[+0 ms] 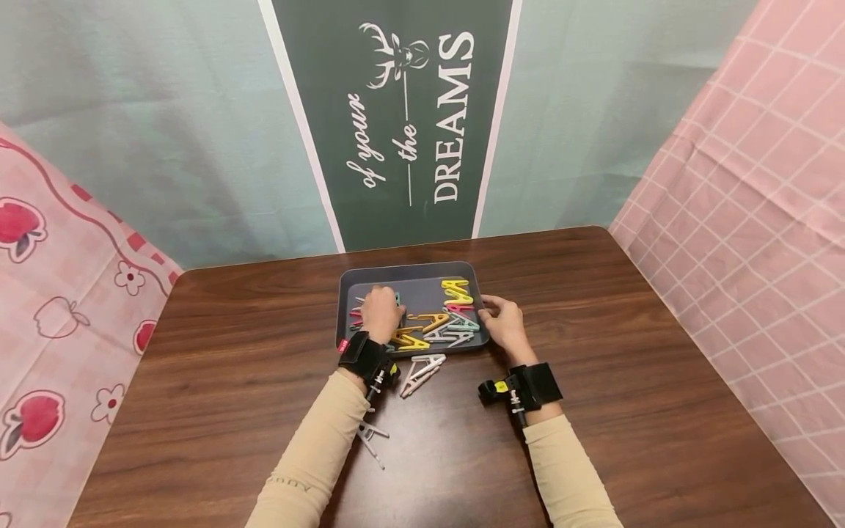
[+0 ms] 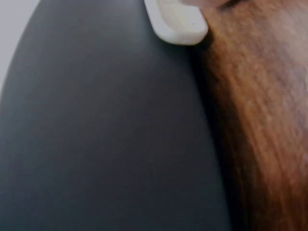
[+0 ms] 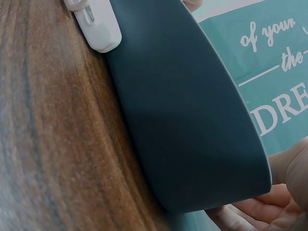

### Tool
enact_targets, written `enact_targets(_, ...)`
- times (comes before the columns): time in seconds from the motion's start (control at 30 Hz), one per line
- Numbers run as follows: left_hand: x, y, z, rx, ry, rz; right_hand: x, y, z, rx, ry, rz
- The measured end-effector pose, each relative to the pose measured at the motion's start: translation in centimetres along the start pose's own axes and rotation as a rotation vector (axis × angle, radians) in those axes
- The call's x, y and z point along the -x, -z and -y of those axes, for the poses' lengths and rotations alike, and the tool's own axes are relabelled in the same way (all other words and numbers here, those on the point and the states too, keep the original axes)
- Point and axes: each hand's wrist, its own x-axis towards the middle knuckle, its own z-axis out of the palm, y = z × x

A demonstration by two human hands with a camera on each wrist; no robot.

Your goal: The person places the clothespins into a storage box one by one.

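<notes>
A dark grey tray (image 1: 405, 273) lies on the table with clothespins of several colours in it. My left hand (image 1: 381, 314) reaches down into its left half, among red and teal clothespins; its fingertips are hidden, and I cannot tell whether they pinch one. Yellow clothespins (image 1: 457, 292) lie at the tray's right, with orange, teal and white ones below. At the right side, my right hand (image 1: 505, 323) grips the tray's wall; the right wrist view shows its fingers (image 3: 276, 204) curled at the corner. A white clothespin (image 2: 180, 24) lies against the tray's front wall.
White clothespins (image 1: 422, 374) lie on the wooden table (image 1: 594, 315) in front of the tray. Another grey-white clothespin (image 1: 372, 438) sits nearer, partly behind my left forearm. A green curtain with lettering (image 1: 422, 147) hangs behind, and pink cloths (image 1: 746, 205) flank the table.
</notes>
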Motion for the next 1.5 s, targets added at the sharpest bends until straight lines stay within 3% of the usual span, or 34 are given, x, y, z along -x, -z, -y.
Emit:
enact_targets(0.3,-0.1,-0.2,-0.5,-0.01,-0.01,-0.042,0.1,0.0,0.1,0.0,0.031,-0.011)
enact_targets(0.53,-0.1,-0.1,-0.6,-0.003,-0.007,-0.015,0.1,0.1,0.1,0.002,0.02,-0.006)
enact_targets(0.77,0.3,0.1,0.0,-0.008,-0.057,-0.033,-0.1,0.1,0.0,0.002,0.016,-0.001)
enact_targets(1.0,1.3,1.3,0.4,0.004,-0.103,-0.065,0.0,0.1,0.1,-0.006,0.01,0.004)
enact_targets(1.5,4.1,3.1,0.3,0.18,-0.202,-0.105,0.1,0.1,0.1,0.004,0.004,0.001)
